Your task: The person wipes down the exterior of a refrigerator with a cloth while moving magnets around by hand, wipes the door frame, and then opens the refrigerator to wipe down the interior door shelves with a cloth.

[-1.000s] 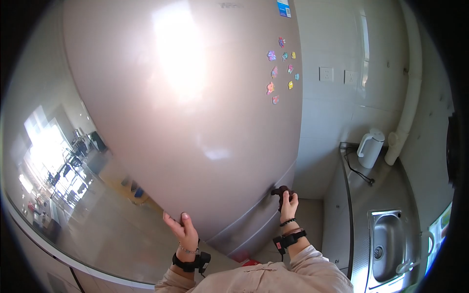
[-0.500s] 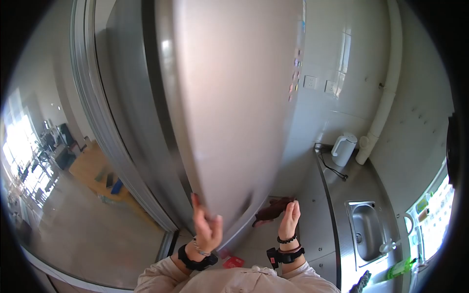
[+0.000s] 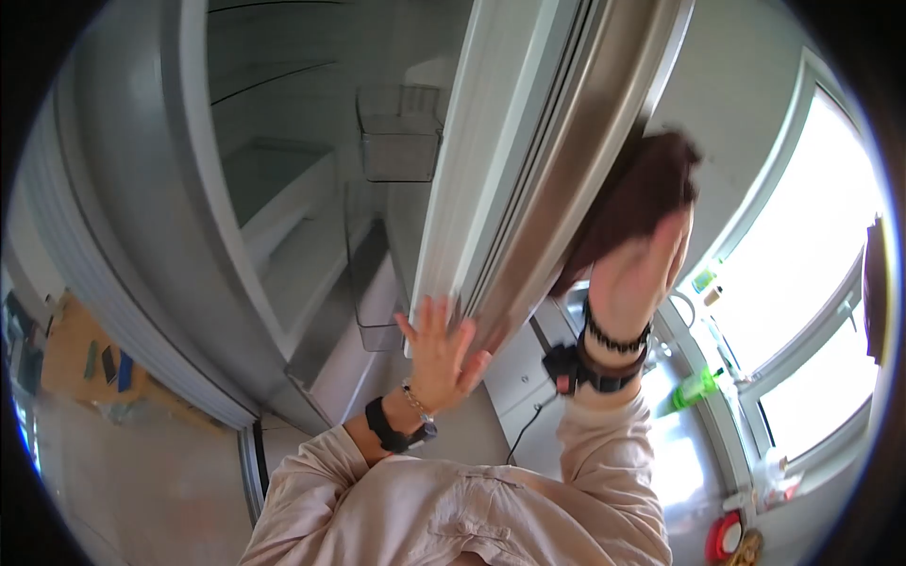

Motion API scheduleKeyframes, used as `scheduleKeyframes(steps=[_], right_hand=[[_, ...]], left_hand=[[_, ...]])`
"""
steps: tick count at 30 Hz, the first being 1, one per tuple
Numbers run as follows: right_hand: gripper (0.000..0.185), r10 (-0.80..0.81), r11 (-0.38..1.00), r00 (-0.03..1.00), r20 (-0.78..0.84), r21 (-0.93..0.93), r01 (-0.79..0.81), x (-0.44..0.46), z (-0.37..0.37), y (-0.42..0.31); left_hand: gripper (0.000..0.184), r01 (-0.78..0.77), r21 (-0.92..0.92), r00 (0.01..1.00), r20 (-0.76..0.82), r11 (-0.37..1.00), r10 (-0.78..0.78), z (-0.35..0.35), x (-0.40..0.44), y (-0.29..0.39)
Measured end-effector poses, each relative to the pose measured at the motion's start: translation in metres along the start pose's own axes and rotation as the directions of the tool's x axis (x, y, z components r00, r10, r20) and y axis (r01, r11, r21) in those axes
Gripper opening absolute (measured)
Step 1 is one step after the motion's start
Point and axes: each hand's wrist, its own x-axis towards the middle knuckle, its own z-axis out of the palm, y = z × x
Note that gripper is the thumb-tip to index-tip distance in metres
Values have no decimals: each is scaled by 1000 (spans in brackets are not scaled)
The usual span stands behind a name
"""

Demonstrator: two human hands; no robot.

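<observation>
Refrigerator door [image 3: 557, 170] stood ajar, its edge running from upper centre to mid-frame. Left hand [image 3: 439, 354], just below centre, had its fingers spread and grasped nothing; it lay over the door's pale inner edge (contact not certain from where I stood). Right hand [image 3: 642, 264], right of centre, was at the dark brown cloth [image 3: 637, 193], beside the door's outer side; I could not tell whether its fingers gripped the fabric. Clear bin [image 3: 396, 146] showed at upper centre-left.
</observation>
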Motion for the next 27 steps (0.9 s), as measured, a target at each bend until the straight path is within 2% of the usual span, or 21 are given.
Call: scheduleKeyframes(steps=[1,2,3,4,6,7,9,10,12,13,15,16,17,19,20,22,23,25,27], right_hand=[[34,-95,925,985,142,-354,140,20,7,-3],[31,-190,649,940,284,-682,337,40,14,-5],[29,-276,316,868,414,-813,489,59,21,-8],[29,-296,259,872,390,-845,467,59,20,-1],[29,-322,172,848,422,-854,490,44,0,13],[28,-304,193,864,401,-863,468,21,-10,20],[27,-256,208,893,370,-881,425,-43,-27,35],[27,-226,201,904,362,-891,407,-79,-36,41],[28,-22,246,919,394,-889,387,-147,-59,50],[28,-20,239,920,392,-891,385,-155,-67,52],[34,126,284,903,410,-887,363,-164,-74,47],[39,47,298,897,440,-863,408,-154,-83,51],[48,104,233,891,443,-881,411,-133,-86,47],[63,-29,225,865,501,-840,494,-73,-93,46],[64,5,192,898,441,-881,432,-42,-92,40],[62,-74,206,903,423,-880,429,15,-86,26],[62,-51,208,911,409,-888,411,16,-92,30],[55,-171,142,892,418,-885,443,16,-101,39],[58,-73,145,950,303,-939,311,-38,-110,49]], left_hand=[[65,-28,-27,988,-155,999,23,0,13,1],[66,68,-81,972,-220,994,-85,-2,25,2],[67,165,-140,941,-274,976,-198,-2,35,0],[67,171,-169,942,-259,971,-212,2,45,-10],[67,318,-297,912,-163,901,-375,17,57,-26],[67,330,-318,907,-156,889,-392,19,59,-18],[57,496,-619,852,209,609,-481,18,66,-8],[57,496,-626,852,215,602,-477,24,64,-10],[43,352,-434,912,-40,829,-408,38,62,-17],[31,180,-192,936,-270,965,-228,35,72,-12],[27,150,-137,962,-208,979,-176,43,64,-20],[24,114,-78,981,-147,990,-125,48,58,-26],[24,122,-82,983,-131,989,-132,49,58,-23],[22,318,-185,946,131,930,-297,43,66,-13],[22,345,-173,934,160,923,-319,41,72,-7],[23,369,-212,922,204,905,-328,47,87,3],[23,387,-210,912,227,898,-341,51,91,4],[24,333,-209,931,230,919,-285,61,98,7],[25,334,-193,928,236,923,-287,66,103,9]])
